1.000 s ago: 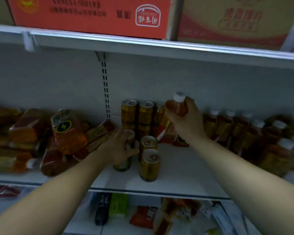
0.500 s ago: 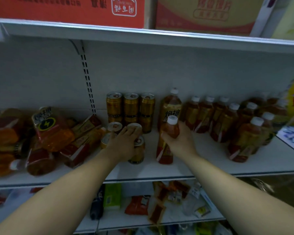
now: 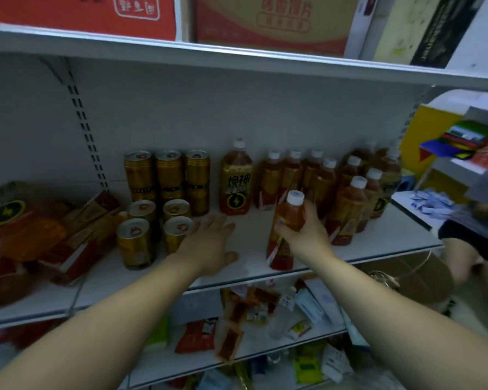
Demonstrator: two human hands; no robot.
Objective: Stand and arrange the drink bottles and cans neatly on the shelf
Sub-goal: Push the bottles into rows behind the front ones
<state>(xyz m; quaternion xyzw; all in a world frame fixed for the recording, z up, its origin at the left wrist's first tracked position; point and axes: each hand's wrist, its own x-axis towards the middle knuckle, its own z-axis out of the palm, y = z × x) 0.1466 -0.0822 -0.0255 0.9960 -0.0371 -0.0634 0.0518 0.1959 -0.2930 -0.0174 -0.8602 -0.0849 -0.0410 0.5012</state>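
My right hand (image 3: pixel 302 235) grips a red-orange tea bottle (image 3: pixel 285 229) with a white cap, standing upright near the front edge of the white shelf (image 3: pixel 378 243). My left hand (image 3: pixel 209 246) lies flat and open on the shelf, just right of the gold cans (image 3: pixel 158 198), holding nothing. Several gold cans stand in rows, three at the back wall. A larger yellow energy-drink bottle (image 3: pixel 235 182) stands behind my left hand. To the right stands a group of several tea bottles (image 3: pixel 335 187).
A heap of toppled bottles (image 3: pixel 40 229) lies at the left of the shelf. Cardboard boxes (image 3: pixel 271 21) sit on the shelf above. Snack packets (image 3: pixel 237 327) fill the lower shelf. Another person (image 3: pixel 473 229) stands at the right edge.
My right hand brought the tea bottle forward and right to the shelf's front edge. My left hand let go of the can and moved right, flat on the shelf.
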